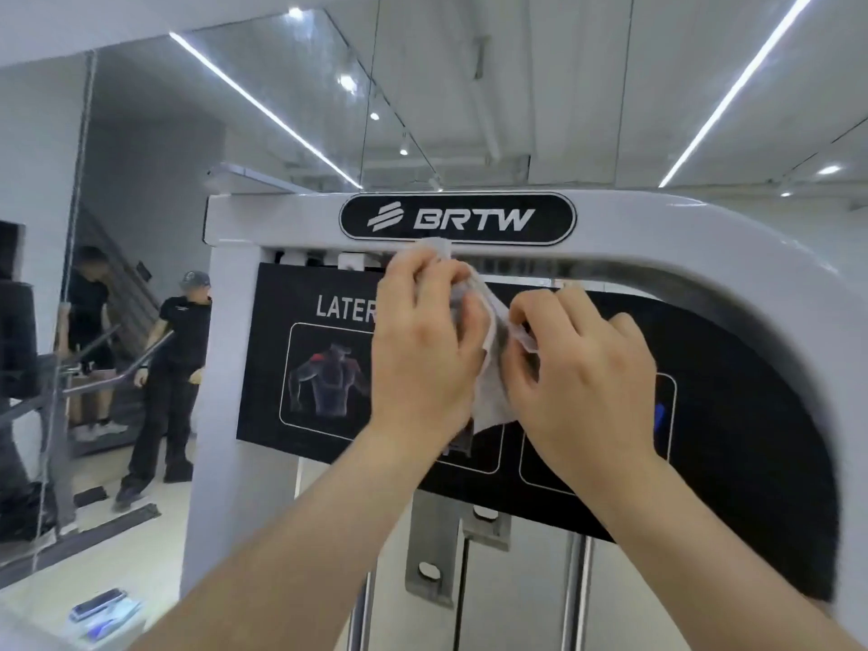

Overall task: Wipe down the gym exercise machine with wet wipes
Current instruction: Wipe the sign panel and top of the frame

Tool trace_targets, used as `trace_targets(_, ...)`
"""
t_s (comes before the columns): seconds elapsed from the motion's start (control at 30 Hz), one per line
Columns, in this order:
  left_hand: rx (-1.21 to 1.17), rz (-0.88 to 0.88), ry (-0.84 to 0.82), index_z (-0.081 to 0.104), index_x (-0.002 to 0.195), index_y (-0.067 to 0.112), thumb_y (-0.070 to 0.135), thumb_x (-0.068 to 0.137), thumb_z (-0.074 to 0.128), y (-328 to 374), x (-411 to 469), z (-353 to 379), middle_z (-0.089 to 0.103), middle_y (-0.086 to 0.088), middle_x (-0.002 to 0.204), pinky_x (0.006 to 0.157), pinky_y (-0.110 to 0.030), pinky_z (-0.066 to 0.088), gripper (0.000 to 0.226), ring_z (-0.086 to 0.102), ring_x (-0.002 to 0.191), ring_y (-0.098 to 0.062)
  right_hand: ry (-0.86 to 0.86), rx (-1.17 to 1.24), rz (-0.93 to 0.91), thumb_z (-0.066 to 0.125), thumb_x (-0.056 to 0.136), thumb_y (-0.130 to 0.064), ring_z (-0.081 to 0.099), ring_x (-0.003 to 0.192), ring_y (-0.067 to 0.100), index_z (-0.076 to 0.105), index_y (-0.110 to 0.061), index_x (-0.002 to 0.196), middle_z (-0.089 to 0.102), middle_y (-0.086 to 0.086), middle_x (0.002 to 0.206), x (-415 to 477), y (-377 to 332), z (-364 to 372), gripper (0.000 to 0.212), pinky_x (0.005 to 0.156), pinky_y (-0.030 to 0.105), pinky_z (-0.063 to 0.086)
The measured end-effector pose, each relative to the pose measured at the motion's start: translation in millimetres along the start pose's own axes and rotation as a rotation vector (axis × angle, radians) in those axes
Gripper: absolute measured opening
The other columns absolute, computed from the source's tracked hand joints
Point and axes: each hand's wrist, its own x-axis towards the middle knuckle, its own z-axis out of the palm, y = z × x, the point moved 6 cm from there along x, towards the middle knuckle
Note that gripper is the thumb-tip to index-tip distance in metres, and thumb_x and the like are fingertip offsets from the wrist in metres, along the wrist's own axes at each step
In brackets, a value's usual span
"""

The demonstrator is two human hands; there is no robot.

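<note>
Two bare hands are working a crumpled white wet wipe [488, 368] in front of a white gym machine [291, 223] marked BRTW, just below its top bar. The left hand [422, 350] is gripping the wipe with curled fingers, while the right hand [577, 368] is pinching its other edge. Behind them, a black exercise chart [319, 364] is hanging inside the frame. Two people in black [178, 368] are standing near a staircase at left.

Person in black cap [177, 368], staircase [129, 293], ceiling light strip [263, 108]
</note>
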Motion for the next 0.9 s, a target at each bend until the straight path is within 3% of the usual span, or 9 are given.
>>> trace_targets(0.1,0.046,0.078,-0.058,0.056,0.129,-0.002,0.019,0.097,0.049,8,-8,18,0.048,-0.022,0.132,0.101,-0.048,0.044,0.038,0.047,0.125,-0.036,0.02,0.072,0.02,0.059,0.085,-0.007,0.045,0.059,0.019,0.064,-0.009,0.089,0.056,0.003,0.077,-12,3,-8,0.006,0.053,0.033,0.036)
trace_targets(0.23,0.094,0.475,-0.264,0.043,0.141,-0.006,0.008,0.096,0.055,15,-27,16,0.042,-0.027,0.144,0.108,-0.051,0.039,0.048,0.041,0.134,-0.04,0.078,0.158,0.113,0.06,0.081,0.007,0.049,0.062,0.021,0.065,-0.003,0.098,0.054,0.011,0.091,-22,15,-18,0.02,0.048,0.033,0.046)
trace_targets(0.33,0.199,0.686,-0.433,0.031,0.148,0.001,0.013,0.098,0.052,14,-35,15,0.035,-0.019,0.153,0.117,-0.048,0.027,0.056,0.031,0.143,-0.033,0.093,0.094,0.072,0.051,0.088,0.0,0.05,0.075,0.022,0.069,-0.001,0.088,0.056,0.013,0.091,-23,15,-20,0.018,0.057,0.03,0.045)
trace_targets(0.43,0.382,0.656,-0.487,0.019,0.152,0.005,0.029,0.106,0.028,-21,-30,3,0.022,-0.014,0.158,0.122,-0.043,0.017,0.053,0.023,0.147,-0.027,0.065,-0.015,-0.023,0.055,0.088,0.001,0.051,0.086,0.028,0.072,-0.001,0.09,0.062,0.015,0.096,-26,6,-13,0.017,0.063,0.039,0.044)
trace_targets(0.53,0.509,0.556,-0.518,0.009,0.155,0.007,0.032,0.105,0.016,-71,-27,-21,0.014,-0.014,0.161,0.122,-0.043,0.012,0.056,0.015,0.15,-0.027,-0.037,-0.024,-0.2,0.049,0.096,-0.007,0.052,0.112,0.028,0.07,-0.003,0.107,0.065,0.014,0.116,-29,-24,5,0.025,0.078,0.037,0.042)
trace_targets(0.63,0.535,0.546,-0.581,0.012,0.155,0.007,0.034,0.105,0.018,-91,-25,-40,0.014,-0.014,0.161,0.123,-0.039,0.008,0.057,0.014,0.15,-0.026,-0.135,0.119,-0.339,0.034,0.101,-0.007,0.053,0.126,0.027,0.064,-0.004,0.124,0.06,0.012,0.133,-22,-67,25,0.038,0.093,0.037,0.044)
trace_targets(0.77,0.449,0.675,-0.644,0.017,0.152,0.005,0.041,0.106,0.014,-83,-17,-49,0.014,-0.013,0.16,0.122,-0.031,-0.003,0.059,0.006,0.15,-0.023,-0.285,0.19,-0.373,0.052,0.092,-0.013,0.037,0.141,0.029,0.048,-0.002,0.142,0.044,0.016,0.149,-15,-108,60,0.051,0.11,0.044,0.039)
trace_targets(0.9,0.462,0.669,-0.697,0.027,0.15,0.007,0.035,0.1,0.033,-112,-11,-77,0.019,-0.012,0.16,0.122,-0.028,0.002,0.058,0.005,0.15,-0.017,-0.393,0.043,-0.39,0.048,0.097,-0.026,0.024,0.148,0.031,0.029,-0.004,0.152,0.03,0.018,0.157,-19,-123,87,0.062,0.117,0.044,0.029)
